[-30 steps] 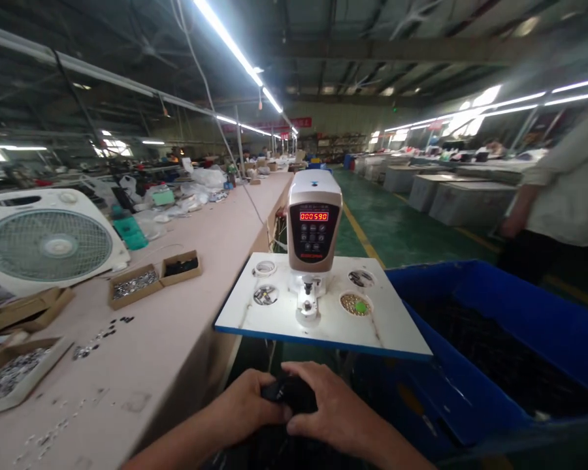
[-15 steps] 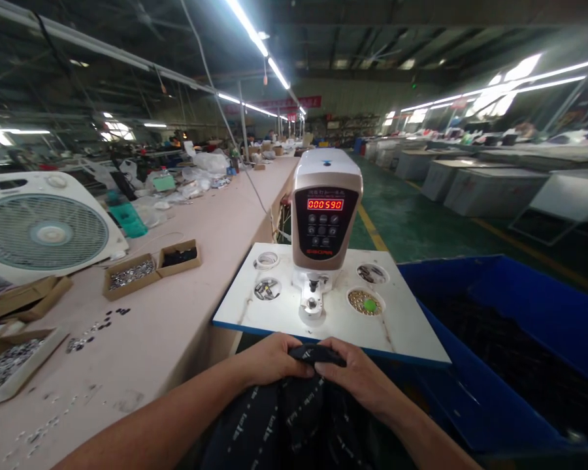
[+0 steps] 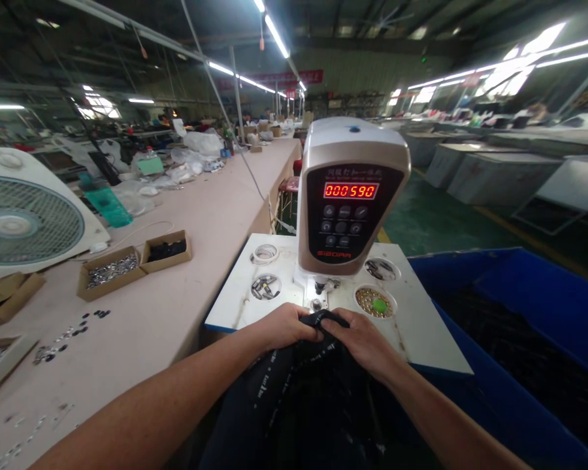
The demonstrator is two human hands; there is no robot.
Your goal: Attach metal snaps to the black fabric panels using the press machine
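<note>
A dark garment (image 3: pixel 284 391) with small white lettering hangs from both hands, its edge bunched up between them. My left hand (image 3: pixel 291 326) pinches that edge from the left, thumb on top. My right hand (image 3: pixel 355 329) is closed on the same edge from the right, thumb pressed down on the cloth. Just beyond the fingertips stands a button-fastening machine (image 3: pixel 353 196) with a red display reading 000590. The cloth edge is right in front of the machine's lower die (image 3: pixel 316 305), and I cannot tell whether they touch.
The machine's white tabletop (image 3: pixel 235 303) has round wells, one with gold-coloured studs (image 3: pixel 372 301). On the long table (image 3: pixel 215 215) at left are cardboard boxes of small metal parts (image 3: pixel 110 271), loose buttons and a fan (image 3: pixel 24 215). A blue bin (image 3: pixel 509 281) with dark cloth stands right.
Both hands have carried the garment edge forward and up, from the tabletop's front edge to close before the machine's die. The view has moved nearer to the machine.
</note>
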